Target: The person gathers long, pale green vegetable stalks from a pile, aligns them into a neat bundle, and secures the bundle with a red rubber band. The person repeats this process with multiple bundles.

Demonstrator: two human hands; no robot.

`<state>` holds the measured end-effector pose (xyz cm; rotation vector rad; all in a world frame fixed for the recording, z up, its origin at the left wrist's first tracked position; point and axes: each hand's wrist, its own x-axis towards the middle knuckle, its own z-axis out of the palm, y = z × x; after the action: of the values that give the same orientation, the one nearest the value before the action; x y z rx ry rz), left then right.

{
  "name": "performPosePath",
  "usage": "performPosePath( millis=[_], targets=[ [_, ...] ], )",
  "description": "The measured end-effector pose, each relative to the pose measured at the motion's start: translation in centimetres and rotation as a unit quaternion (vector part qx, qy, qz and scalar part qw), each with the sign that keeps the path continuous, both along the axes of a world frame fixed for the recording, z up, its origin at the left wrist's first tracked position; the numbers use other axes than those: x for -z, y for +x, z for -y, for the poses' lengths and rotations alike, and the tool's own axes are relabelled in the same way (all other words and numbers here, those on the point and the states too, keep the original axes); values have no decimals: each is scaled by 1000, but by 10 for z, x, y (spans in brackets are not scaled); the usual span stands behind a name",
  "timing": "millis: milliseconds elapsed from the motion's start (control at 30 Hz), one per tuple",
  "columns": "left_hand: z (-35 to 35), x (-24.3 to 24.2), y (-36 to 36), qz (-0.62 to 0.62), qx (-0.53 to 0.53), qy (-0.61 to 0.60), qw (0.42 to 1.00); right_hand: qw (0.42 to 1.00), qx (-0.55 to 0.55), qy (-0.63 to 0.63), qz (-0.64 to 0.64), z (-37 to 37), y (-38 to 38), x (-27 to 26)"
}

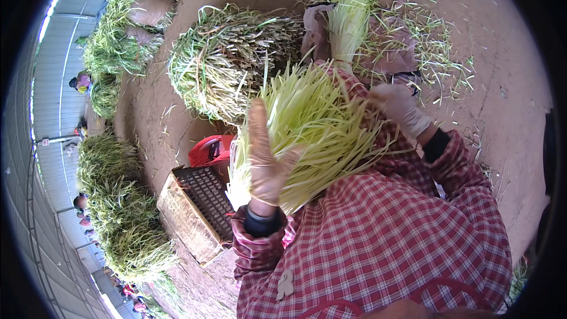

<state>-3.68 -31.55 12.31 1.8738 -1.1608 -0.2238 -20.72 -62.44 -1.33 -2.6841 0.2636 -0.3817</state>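
A large loose bunch of pale yellow-green chive-like leaves [310, 128] lies across the lap, over a red plaid apron [398, 226]. My left hand [268, 155], in a thin translucent glove, lies flat against the left side of the bunch, its fingers extended and thumb apart. At the upper right of the bunch is my right hand [396, 104], also gloved, with bent, blurred fingers; whether they hold any leaves is unclear. Beyond the lap lies a tied bundle of the same pale leaves [347, 22], narrow at its bound end.
A big heap of stalks [239, 62] stands ahead, with a red bag [210, 150] and a crate with a worn cardboard side [190, 212] at the left. Loose leaf scraps [438, 48] litter the ground at the right. More green heaps [124, 212] and several distant people line the far left.
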Motion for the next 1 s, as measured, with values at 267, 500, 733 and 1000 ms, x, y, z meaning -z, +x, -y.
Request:
performPosePath(
  millis=[267, 500, 733, 1000],
  targets=[
    [7, 8, -16, 110, -11, 241, 964, 989, 126, 2, 72, 38, -36, -53],
    [42, 32, 7, 180, -46, 390, 902, 993, -95, 44, 63, -61, 26, -38],
    [7, 35, -25, 343, -70, 101, 931, 953, 183, 186, 153, 56, -35, -39],
    [9, 43, -59, 269, 75, 206, 938, 951, 26, 279, 128, 27, 14, -80]
  ],
)
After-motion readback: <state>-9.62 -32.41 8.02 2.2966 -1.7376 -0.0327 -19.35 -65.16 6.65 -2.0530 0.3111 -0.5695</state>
